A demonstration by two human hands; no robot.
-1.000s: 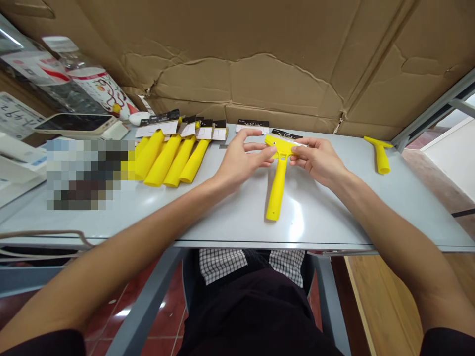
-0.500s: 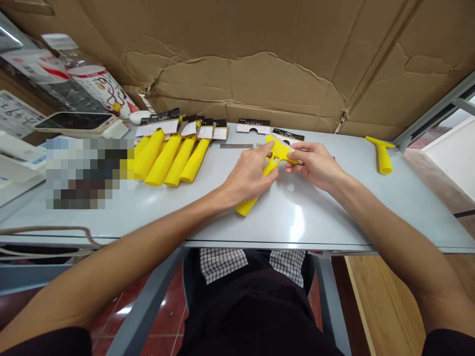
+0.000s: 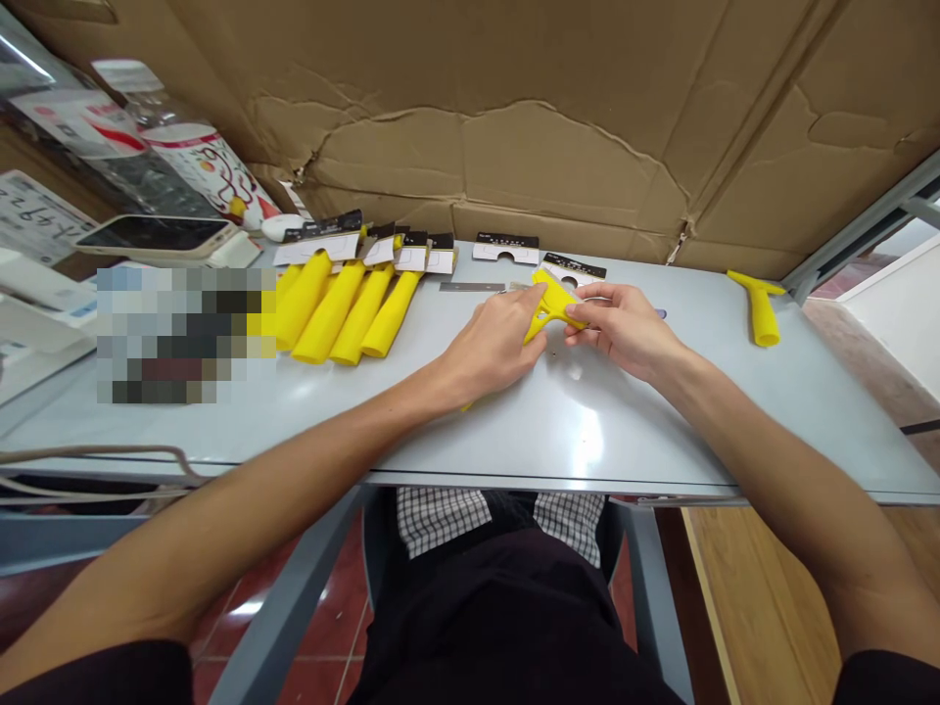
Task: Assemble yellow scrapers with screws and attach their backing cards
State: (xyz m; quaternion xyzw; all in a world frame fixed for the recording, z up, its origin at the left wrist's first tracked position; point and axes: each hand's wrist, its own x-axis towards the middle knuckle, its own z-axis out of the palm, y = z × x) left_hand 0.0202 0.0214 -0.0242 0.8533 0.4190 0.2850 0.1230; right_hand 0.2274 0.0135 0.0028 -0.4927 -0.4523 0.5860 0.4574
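Observation:
A yellow plastic scraper (image 3: 556, 299) with a wide T-shaped head is between my two hands, above the middle of the table. My left hand (image 3: 501, 338) is wrapped round its handle and hides most of it. With thumb and fingers, my right hand (image 3: 621, 323) pinches the right end of the head. Just behind the head lie two black-and-white cards (image 3: 506, 249), one partly covered by the scraper. A thin metal blade strip (image 3: 472, 287) rests left of them. Under my right hand, a small purple tip pokes out.
Several yellow scrapers (image 3: 317, 311) with card sleeves lie in a row at the left. Another yellow scraper (image 3: 762, 308) lies far right. Bottles (image 3: 198, 162), a phone (image 3: 158, 235) and a pixelated patch are at the left. A cardboard sheet (image 3: 573, 117) stands along the back.
My left hand has shifted slightly down over the handle, covering more of it. The right hand keeps its pinch on the head. The whole view has shifted slightly.

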